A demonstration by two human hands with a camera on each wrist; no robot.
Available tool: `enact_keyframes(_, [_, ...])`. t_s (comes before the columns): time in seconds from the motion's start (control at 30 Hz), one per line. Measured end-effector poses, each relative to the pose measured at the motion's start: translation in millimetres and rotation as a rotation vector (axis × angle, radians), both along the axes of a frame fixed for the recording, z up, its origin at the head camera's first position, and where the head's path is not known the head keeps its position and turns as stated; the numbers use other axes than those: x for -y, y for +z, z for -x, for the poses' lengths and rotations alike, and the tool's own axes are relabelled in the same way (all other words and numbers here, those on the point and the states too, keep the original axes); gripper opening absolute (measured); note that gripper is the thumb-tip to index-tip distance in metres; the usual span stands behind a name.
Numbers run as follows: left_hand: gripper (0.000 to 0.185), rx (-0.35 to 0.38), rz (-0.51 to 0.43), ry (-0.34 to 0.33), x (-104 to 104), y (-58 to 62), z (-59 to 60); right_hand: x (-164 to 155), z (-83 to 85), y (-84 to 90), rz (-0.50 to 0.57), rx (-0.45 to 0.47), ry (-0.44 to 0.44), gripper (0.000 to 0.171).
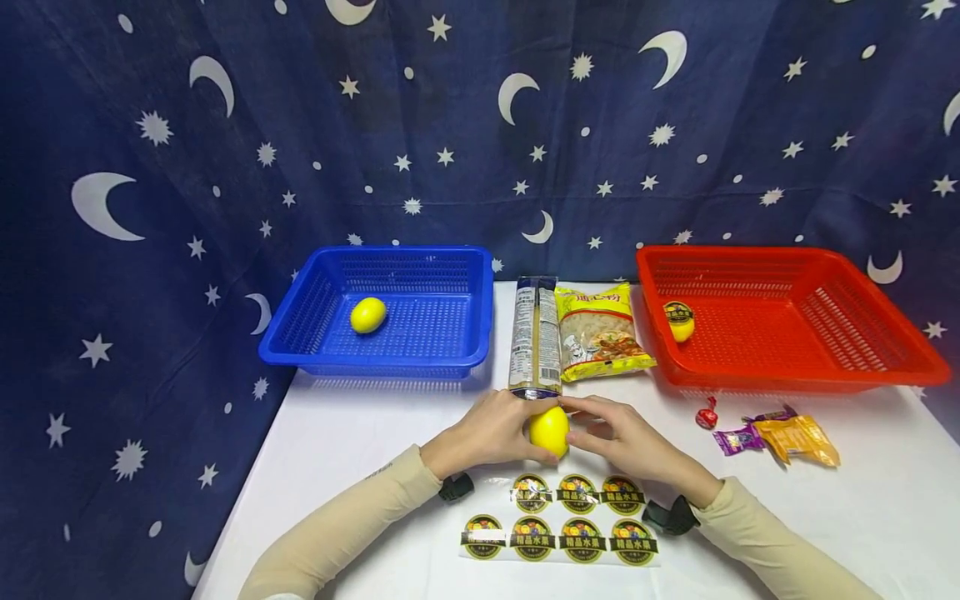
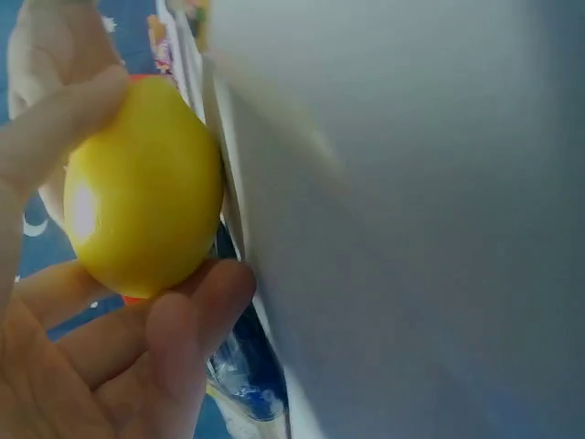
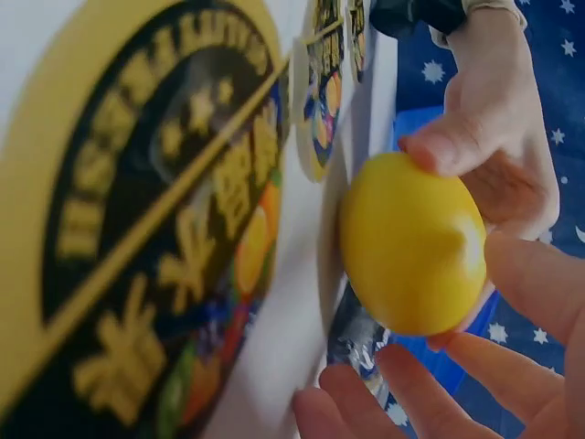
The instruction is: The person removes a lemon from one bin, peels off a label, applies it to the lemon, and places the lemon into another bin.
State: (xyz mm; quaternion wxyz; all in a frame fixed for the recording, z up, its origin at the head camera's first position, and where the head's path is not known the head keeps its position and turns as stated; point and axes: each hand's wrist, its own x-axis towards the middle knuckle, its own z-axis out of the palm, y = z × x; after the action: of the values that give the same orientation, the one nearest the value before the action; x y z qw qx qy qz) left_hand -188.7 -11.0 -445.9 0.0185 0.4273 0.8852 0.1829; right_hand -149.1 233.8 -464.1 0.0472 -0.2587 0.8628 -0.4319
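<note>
A yellow lemon [image 1: 550, 432] is between both hands, above the near middle of the table. My left hand [image 1: 498, 429] grips it from the left, thumb on the near side and fingers on the far side, as the left wrist view shows. On the other side, my right hand [image 1: 626, 433] has its thumb against the lemon and its index finger arched over the far side; its other fingers spread below in the right wrist view. In front of the hands lies a sheet of round black-and-gold fruit stickers [image 1: 558, 523].
A blue basket [image 1: 397, 360] at back left holds a lemon [image 1: 368, 316]. The red basket [image 1: 810, 379] at back right holds a stickered lemon [image 1: 681, 329]. Between them lie a noodle packet [image 1: 535, 337] and a yellow food bag [image 1: 600, 333]. Wrapped candies [image 1: 798, 439] lie right.
</note>
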Motion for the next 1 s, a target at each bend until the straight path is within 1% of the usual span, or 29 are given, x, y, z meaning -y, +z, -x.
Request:
enact_keyframes(0.13, [0.084, 0.018, 0.016, 0.001, 0.8, -1.7, 1.0, 2.6, 0.3, -1.8, 0.002, -0.025, 0.008, 0.061])
enact_keyframes(0.27, [0.091, 0.033, 0.07, 0.025, 0.2, 0.1, -0.7, 6.3, -0.4, -1.4, -0.043, -0.052, -0.015, 0.063])
enact_keyframes(0.33, [0.093, 0.024, 0.11, 0.04, -0.6, 2.5, -3.7, 7.7, -1.4, -0.9, -0.061, -0.053, -0.03, 0.062])
enact_keyframes(0.4, [0.095, 0.0, 0.149, 0.055, -1.6, 4.0, -7.0, 8.5, -2.4, -0.3, -0.072, -0.06, -0.041, 0.06])
enact_keyframes(0.5, [0.097, -0.033, 0.182, 0.076, -2.4, 5.7, -11.2, 9.1, -2.2, 0.7, -0.086, -0.081, -0.041, 0.06])
enact_keyframes(0.53, [0.098, -0.031, 0.189, 0.083, -2.6, 5.4, -11.7, 8.8, -2.1, 1.2, -0.094, -0.09, -0.041, 0.06])
enact_keyframes(0.63, [0.102, -0.012, 0.186, 0.112, -0.9, 5.1, -12.7, 6.3, -3.3, 4.0, -0.114, -0.101, -0.053, 0.06])
enact_keyframes(0.77, [0.108, 0.019, 0.15, 0.197, 8.6, 4.1, -16.1, -2.7, -10.5, 11.2, -0.129, -0.091, -0.1, 0.06])
enact_keyframes(0.83, [0.106, 0.012, 0.135, 0.237, 15.5, 3.1, -21.1, -8.1, -16.6, 14.7, -0.163, -0.108, -0.126, 0.059])
enact_keyframes(0.9, [0.096, -0.015, 0.143, 0.257, 21.6, 1.6, -28.8, -12.2, -24.4, 17.0, -0.214, -0.148, -0.15, 0.055])
enact_keyframes(0.93, [0.089, -0.025, 0.153, 0.256, 23.8, 1.0, -33.6, -13.5, -29.0, 17.7, -0.242, -0.171, -0.161, 0.051])
enact_keyframes(1.0, [0.073, -0.057, 0.182, 0.229, 26.8, -1.3, -44.0, -14.8, -39.4, 18.2, -0.291, -0.218, -0.164, 0.042])
